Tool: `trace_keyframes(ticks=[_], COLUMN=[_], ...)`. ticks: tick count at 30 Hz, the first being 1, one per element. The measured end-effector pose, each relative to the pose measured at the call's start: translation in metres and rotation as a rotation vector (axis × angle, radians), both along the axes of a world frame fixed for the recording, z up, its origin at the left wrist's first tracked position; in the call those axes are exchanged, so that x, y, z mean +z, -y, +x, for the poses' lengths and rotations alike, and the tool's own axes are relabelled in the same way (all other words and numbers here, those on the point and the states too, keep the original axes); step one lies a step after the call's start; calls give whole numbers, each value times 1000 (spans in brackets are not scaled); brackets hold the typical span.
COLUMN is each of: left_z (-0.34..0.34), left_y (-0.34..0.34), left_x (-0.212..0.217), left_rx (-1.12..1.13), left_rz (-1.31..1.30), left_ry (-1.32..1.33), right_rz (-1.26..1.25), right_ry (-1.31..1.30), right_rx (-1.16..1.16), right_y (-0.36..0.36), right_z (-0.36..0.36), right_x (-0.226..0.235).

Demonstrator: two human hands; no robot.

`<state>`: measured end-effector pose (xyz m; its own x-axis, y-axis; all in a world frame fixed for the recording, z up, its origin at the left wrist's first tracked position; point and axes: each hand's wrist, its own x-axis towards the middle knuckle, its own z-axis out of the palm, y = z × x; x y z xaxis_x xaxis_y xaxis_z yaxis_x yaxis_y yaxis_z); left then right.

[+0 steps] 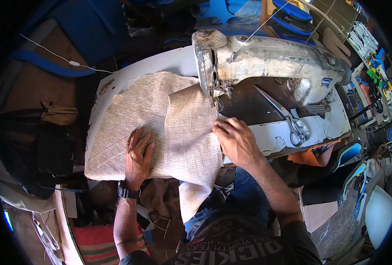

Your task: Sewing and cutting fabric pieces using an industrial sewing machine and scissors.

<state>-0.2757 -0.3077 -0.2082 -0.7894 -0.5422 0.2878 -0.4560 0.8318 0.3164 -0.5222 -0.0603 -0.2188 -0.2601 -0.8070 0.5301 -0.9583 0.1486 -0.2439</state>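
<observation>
A beige woven fabric [129, 104] covers the left part of the sewing table, with a folded layer [189, 128] on top and a corner drooping over the front edge. My left hand [138, 154] lies flat on the fabric, fingers stretched out, a watch on its wrist. At the right edge of the folded layer, my right hand [235, 139] has its fingers bent and pressed together on the cloth border. That border runs up to the needle area of a worn, pale sewing machine [266, 57]. Whether the needle is in the cloth cannot be made out.
Scissors [284, 115] lie on the machine bed, right of my right hand, beside a small clear plastic piece [301, 128]. The white table top [266, 137] has chipped edges. Orange material [313, 154] hangs below its right front edge. Blue chairs and clutter surround the table.
</observation>
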Motion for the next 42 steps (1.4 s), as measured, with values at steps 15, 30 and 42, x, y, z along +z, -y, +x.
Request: trace_keyframes(ticks=[15,30,42], left_z=[-1,-3,-14], left_y=[-1,7,41], left_x=[4,4,0], left_rx=[-19,-20,-102], left_rz=[10,31,13], left_ry=[-24,-10,-26], right_rz=[52,53,79], right_ry=[11,13,27], right_rx=[35,69,81], right_y=[-3,-3,4], right_z=[-16,-30,-40], right_x=[6,4,4])
